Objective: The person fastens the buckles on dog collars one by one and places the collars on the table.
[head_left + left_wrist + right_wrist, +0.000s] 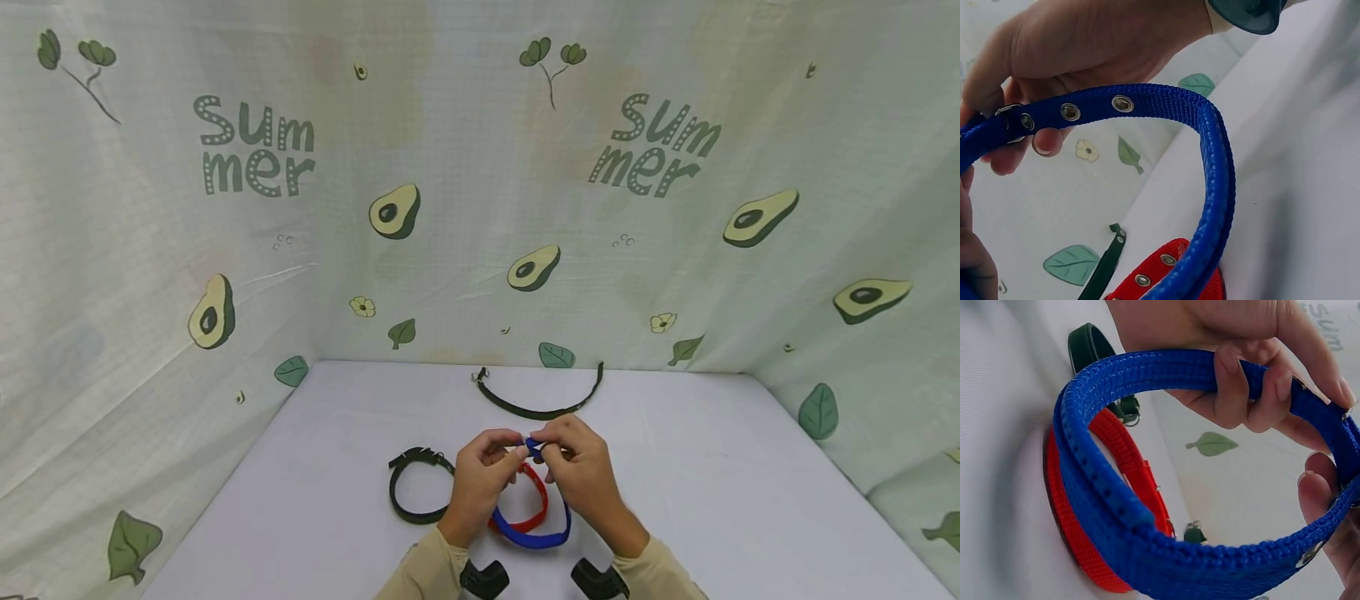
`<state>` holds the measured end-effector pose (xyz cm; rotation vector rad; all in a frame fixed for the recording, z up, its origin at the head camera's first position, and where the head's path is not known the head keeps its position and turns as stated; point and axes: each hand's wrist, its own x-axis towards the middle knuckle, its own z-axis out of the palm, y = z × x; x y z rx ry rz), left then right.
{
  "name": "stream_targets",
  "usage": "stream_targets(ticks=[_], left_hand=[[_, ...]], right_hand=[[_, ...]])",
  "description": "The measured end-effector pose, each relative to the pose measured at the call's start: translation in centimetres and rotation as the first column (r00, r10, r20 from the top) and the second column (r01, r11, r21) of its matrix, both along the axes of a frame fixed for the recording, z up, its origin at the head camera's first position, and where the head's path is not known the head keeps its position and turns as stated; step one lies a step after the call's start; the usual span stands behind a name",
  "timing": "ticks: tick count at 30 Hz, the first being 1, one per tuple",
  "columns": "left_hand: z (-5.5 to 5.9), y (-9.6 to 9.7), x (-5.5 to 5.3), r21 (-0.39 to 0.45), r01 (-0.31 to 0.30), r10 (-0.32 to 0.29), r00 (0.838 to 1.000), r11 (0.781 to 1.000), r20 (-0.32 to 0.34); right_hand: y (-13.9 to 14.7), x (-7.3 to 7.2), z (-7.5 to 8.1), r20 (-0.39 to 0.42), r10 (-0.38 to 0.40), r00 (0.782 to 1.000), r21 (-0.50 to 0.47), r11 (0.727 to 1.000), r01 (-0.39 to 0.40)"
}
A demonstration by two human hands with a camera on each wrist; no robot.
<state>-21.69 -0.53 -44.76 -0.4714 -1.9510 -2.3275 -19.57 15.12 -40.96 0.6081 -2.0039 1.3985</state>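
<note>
A blue collar (532, 542) of woven webbing with metal eyelets is gripped by both hands above the table. My left hand (478, 477) pinches its strap end from the left; in the right wrist view two curled fingers of the left hand (1229, 369) wrap the band. My right hand (587, 468) pinches the collar from the right. In the left wrist view, a metal ring or buckle (1013, 119) shows at the right hand's fingers. The loop hangs below the hands, overlapping a red collar (542, 500) lying beneath. Fingertips partly hide the joined ends.
A dark green collar (397, 504), closed in a loop, lies left of my left hand. Another dark green collar (532, 412) lies stretched in a curve near the table's back edge. Avocado-printed cloth (465, 275) hangs behind the white table (315, 500).
</note>
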Motion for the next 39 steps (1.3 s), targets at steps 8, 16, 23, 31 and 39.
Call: stream_targets(ticks=[8,16,23,31,39], left_hand=[[0.1,-0.1,0.0,-0.008,-0.015,0.015,1.0,1.0,0.0],[0.1,-0.4,0.0,-0.034,-0.015,0.014,1.0,0.999,-0.019],[0.2,-0.5,0.0,-0.042,0.003,-0.005,0.999,0.999,-0.043],[0.3,-0.7,-0.2,0.005,0.007,-0.007,0.999,1.0,-0.038],[0.3,-0.7,-0.1,0.048,0.011,-0.012,1.0,0.999,0.012]], right_hand=[[0.7,-1.2,-1.7,0.125,0.015,0.992,0.023,1.0,-0.019],[1.0,-1.0,-1.6,0.212,0.07,0.975,0.067,0.994,-0.086],[1.1,-1.1,-1.6,0.274,0.122,0.954,0.084,0.985,-0.15],[1.3,-1.1,-1.6,0.397,0.134,0.908,-0.021,0.99,-0.138],[1.5,-1.3,-1.4,0.447,0.146,0.883,-0.068,0.989,-0.129]])
